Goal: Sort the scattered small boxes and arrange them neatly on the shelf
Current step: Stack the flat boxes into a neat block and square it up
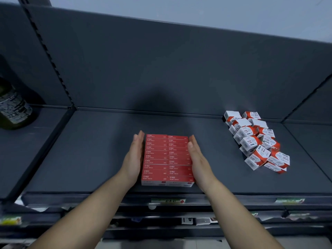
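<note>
I see twenty flat red cardboard staple boxes lying crosswise in two front-to-back columns of ten; my left hand and right hand press the sides, fingers straight.

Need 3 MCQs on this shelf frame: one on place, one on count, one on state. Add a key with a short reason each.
1. Where does the heap of white-and-red boxes lie relative to the red block?
A. to its right
B. to its left
C. on top of it

2. How many columns make up the red block?
A. one
B. two
C. four

3. How do the hands meet the red block?
A. flat against its two sides
B. one lifts a box off it
C. both clenched in fists

Key:
1 A, the heap sits apart, towards the right end of the shelf.
2 B, one seam splits the block lengthwise.
3 A, the left hand and right hand flank it with straight fingers.
</note>
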